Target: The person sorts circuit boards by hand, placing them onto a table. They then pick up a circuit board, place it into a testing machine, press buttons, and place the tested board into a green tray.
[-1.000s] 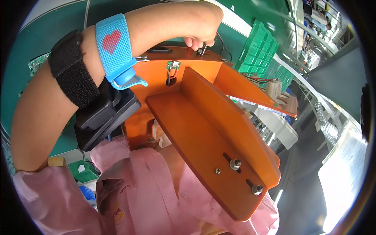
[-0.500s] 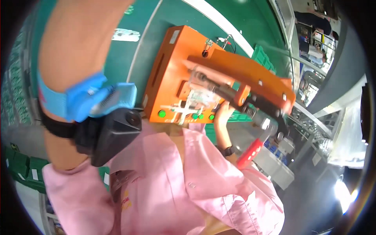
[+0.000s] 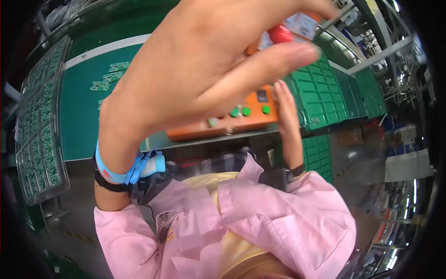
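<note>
Orange and boxy, a green-buttoned fixture [image 3: 255, 116] sat on the green-topped bench [image 3: 80, 128] behind the left hand [image 3: 195, 69], its thumb and forefinger apart; contact with the red rounded handle [image 3: 280, 33] was unclear. The right hand [image 3: 287, 109], unclenched, fingers straight, lay just beside the fixture.

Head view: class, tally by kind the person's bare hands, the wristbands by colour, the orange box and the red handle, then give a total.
Hands, left hand and right hand: 2
Blue wristband: 1
Black wristbands, one per arm: 2
Orange box: 1
Red handle, partly hidden: 1
Total: 7
</note>
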A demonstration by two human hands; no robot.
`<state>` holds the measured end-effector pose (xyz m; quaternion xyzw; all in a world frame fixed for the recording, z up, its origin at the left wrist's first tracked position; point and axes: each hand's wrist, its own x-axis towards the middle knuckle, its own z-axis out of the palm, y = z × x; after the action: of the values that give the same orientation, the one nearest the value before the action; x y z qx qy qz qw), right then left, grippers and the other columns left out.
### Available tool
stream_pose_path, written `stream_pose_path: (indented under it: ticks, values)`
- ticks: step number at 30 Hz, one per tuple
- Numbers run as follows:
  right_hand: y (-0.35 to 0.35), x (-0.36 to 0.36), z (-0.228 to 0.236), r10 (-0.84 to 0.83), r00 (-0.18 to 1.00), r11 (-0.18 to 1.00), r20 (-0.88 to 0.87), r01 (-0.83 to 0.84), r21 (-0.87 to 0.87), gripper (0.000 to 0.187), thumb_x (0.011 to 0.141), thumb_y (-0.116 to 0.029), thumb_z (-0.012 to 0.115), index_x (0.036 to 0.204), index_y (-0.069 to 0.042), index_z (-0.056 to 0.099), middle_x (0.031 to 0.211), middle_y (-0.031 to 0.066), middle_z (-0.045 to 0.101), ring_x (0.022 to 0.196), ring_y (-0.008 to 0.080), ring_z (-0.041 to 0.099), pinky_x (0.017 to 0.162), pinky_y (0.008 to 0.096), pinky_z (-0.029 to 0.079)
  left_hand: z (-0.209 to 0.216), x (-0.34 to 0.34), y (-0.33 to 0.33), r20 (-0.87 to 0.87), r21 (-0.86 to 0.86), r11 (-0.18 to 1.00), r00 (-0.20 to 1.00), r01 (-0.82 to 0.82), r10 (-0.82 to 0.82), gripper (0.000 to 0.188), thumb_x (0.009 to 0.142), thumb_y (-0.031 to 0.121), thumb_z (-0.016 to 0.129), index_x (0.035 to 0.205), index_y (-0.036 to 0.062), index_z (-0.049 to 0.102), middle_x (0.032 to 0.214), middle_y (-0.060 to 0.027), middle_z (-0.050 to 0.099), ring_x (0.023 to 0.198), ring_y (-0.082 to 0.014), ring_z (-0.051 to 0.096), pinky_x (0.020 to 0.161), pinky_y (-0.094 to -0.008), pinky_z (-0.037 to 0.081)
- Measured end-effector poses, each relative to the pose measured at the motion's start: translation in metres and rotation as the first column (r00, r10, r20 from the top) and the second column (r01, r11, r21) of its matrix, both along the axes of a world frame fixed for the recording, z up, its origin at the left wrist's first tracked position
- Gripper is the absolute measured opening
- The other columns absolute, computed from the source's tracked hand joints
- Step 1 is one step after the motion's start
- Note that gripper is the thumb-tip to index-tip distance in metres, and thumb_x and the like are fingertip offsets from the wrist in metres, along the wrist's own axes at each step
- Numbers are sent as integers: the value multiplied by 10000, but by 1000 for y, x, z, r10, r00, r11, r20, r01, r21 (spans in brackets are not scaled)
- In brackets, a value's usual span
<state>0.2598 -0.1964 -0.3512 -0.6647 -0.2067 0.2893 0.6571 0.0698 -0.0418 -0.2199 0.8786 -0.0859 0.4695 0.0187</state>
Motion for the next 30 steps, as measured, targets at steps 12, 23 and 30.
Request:
stream_pose_path:
  ticks: [12, 23, 30]
  values:
    - [-28, -71, -15, -93, 222, 996, 971, 5, 94, 577, 721, -289, 672, 1231, -120, 464, 1144, 122, 460, 1147, 296, 341, 991, 458, 215, -140, -48, -6, 44, -817, 562, 958, -129, 283, 388, 934, 237, 387, 1254, 19, 405, 1281, -129, 433, 1193, -245, 410, 1010, -365, 284]
    - [-16, -73, -52, -48, 36, 995, 998, 89, 45, 581, 629, -384, 712, 1162, -219, 548, 1142, 48, 415, 1106, 260, 341, 973, 526, 185, -188, -41, 8, 165, -961, 252, 970, 117, 179, 419, 942, 287, 365, 1251, 4, 370, 1262, -143, 429, 1166, -231, 416, 1006, -360, 289]
    - [-4, -76, -68, -139, 18, 977, 990, 164, 134, 554, 620, -425, 704, 1124, -238, 570, 1071, 29, 429, 1074, 245, 362, 976, 521, 187, -174, -27, -13, 316, -945, 111, 948, 309, 51, 519, 903, 285, 425, 1317, 10, 275, 1337, -161, 325, 1243, -246, 318, 1032, -364, 249]
